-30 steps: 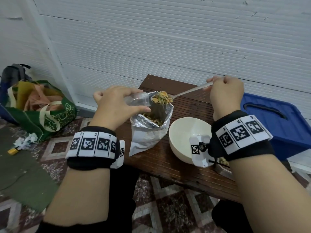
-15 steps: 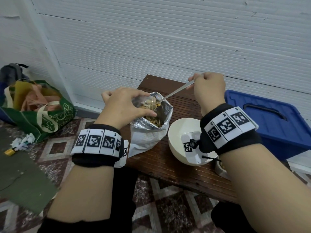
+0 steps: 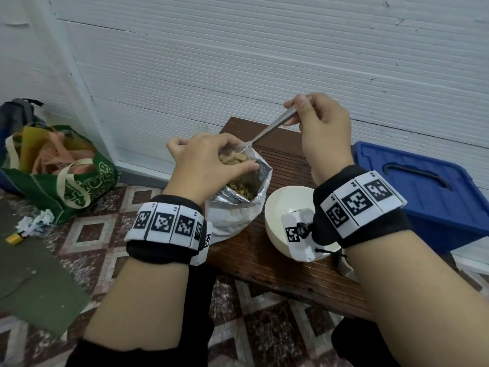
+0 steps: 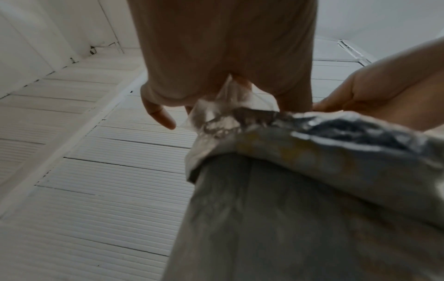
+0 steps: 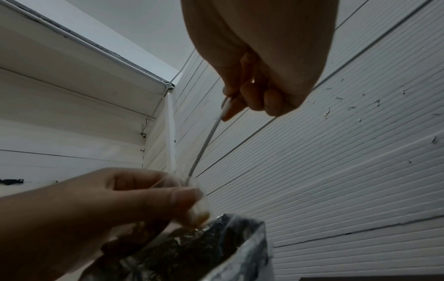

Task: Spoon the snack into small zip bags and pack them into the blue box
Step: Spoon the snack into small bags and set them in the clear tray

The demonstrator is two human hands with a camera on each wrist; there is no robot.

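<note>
My left hand (image 3: 206,165) pinches a small clear zip bag (image 3: 232,158) open above the mouth of a big silver foil snack bag (image 3: 238,210). Pale snack pieces show inside the small bag. My right hand (image 3: 320,123) grips the handle of a metal spoon (image 3: 270,128), which slants down with its bowl inside the zip bag. The right wrist view shows the spoon (image 5: 204,144) running down into the zip bag (image 5: 200,206) held by the left fingers (image 5: 144,195). In the left wrist view the zip bag (image 4: 230,95) hangs from my fingers over the foil bag (image 4: 312,148). The blue box (image 3: 423,192) stands closed at the right.
A cream bowl (image 3: 283,207) sits on the dark wooden table (image 3: 264,263) just right of the foil bag, partly behind my right wrist. A green tote bag (image 3: 66,178) and crumpled paper (image 3: 37,223) lie on the tiled floor at the left. A white ribbed wall is close behind.
The loaded spoon was level above the foil bag; my right hand has risen and swung left, tipping the spoon into the zip bag. Snack pieces now lie in the small bag.
</note>
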